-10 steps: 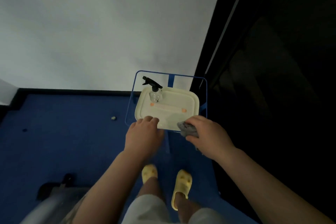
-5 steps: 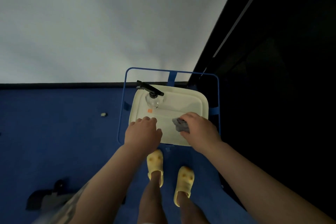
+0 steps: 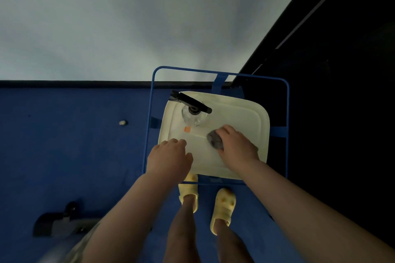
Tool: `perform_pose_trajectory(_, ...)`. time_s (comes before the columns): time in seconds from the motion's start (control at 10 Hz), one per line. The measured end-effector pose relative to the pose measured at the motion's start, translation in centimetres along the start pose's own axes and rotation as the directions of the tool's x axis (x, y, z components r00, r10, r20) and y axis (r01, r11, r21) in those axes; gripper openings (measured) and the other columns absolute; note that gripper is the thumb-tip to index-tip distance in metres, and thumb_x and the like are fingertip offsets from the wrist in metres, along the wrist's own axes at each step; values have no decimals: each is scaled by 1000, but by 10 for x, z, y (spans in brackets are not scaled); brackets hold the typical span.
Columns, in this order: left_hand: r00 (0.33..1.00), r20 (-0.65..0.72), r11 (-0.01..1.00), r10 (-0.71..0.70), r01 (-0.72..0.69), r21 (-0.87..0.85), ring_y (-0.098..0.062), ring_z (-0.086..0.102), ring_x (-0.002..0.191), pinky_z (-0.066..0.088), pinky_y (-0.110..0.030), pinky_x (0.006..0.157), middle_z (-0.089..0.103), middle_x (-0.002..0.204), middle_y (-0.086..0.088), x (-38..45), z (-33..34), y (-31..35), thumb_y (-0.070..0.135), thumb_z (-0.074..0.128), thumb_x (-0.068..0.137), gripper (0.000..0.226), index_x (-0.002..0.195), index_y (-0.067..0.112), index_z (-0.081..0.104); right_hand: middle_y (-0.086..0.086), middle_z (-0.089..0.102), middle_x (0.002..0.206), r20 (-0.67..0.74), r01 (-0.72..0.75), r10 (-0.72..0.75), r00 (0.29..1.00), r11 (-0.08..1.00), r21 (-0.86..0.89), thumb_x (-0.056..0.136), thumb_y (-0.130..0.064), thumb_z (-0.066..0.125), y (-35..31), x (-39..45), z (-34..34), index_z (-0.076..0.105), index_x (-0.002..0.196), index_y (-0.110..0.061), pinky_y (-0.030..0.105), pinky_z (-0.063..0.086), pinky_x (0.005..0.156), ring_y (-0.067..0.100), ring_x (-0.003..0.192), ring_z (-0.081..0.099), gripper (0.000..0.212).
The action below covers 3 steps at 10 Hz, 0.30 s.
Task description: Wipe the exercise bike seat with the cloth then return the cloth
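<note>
Grey cloth (image 3: 214,140) – bunched, on cream tray (image 3: 241,113), R hand (image 3: 236,147) grip clenched round it, L hand (image 3: 170,156) curled, empty

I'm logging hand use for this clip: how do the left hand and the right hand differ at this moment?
The right hand is closed on the grey cloth; the left hand holds nothing. The right hand sits further in over the cream tray, while the left hand is at its near left edge with fingers loosely curled. Both are palm-down over the tray, near the spray bottle.
</note>
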<state>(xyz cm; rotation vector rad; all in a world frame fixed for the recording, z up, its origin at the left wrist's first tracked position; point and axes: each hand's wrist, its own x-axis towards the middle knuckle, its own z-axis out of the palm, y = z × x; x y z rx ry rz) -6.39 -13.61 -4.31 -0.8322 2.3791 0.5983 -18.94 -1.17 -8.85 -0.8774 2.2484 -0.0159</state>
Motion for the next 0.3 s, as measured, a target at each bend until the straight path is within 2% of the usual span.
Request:
perform_pose_trajectory(0.2,999,-42,1000,4,-4,11,-22,53,109,40,-35,89,57,124,-2,-6,-26,8,38,36,95,41,128,18,49,4,42,139,6,19,-19,1000,1000,2,92,-20,52,6,-19,-25,47,131,-17,36,49,81,28,108,53,40)
perform_pose_trajectory(0.3,995,-101,1000,9,-6,30,-22,53,110,40,-35,90,57,124,-1,-20,-42,16,38,37,94,41,129,19,48,4,38,145,-48,31,-30,998,999,20,94,-22,49,6,-43,-54,48,132,-16,37,49,87,27,116,50,39)
